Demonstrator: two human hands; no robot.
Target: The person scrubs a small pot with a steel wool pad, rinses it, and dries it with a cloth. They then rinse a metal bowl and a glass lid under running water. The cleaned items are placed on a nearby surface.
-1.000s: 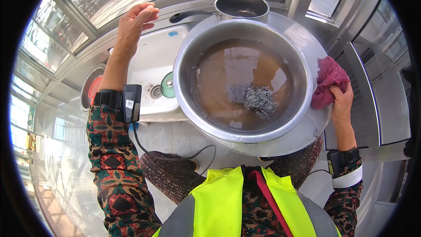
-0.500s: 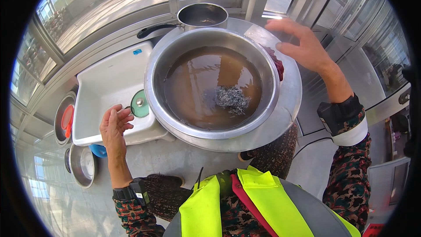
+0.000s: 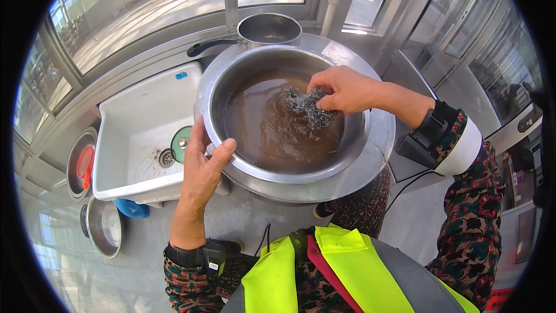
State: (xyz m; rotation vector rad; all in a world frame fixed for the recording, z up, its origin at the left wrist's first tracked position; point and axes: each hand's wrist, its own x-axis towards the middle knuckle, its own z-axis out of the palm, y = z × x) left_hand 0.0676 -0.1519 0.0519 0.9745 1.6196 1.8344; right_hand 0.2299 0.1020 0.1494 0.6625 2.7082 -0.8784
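The trouble I would watch for starts at the stainless-steel basin: its brown water is rippled, so a hard swirl or a knock from my arm could send it over the rim. If I pressed down on one side, the basin could also slide or tip on the round metal top beneath it. The steel-wool scourer looks loose and stringy, and I judge that a careless squeeze could prick my fingertips or shed strands. Then there is the boxed black wrist strap, just right of the basin (hardly a thing I want soaked); a deep reach could wet it, and its thin cable could snag below.

My right hand comes in over the basin's right side, wrist bent, knuckles up, fingers and thumb pinched narrow on the scourer. That scourer sits inside the basin, right of its middle, at the water or just above it; I cannot tell which.

My left hand stands upright at the basin's near left, thumb parted from the fingers and up at the rim, the others along the outer side, partly hidden. Whether they truly grip the metal, I cannot tell.
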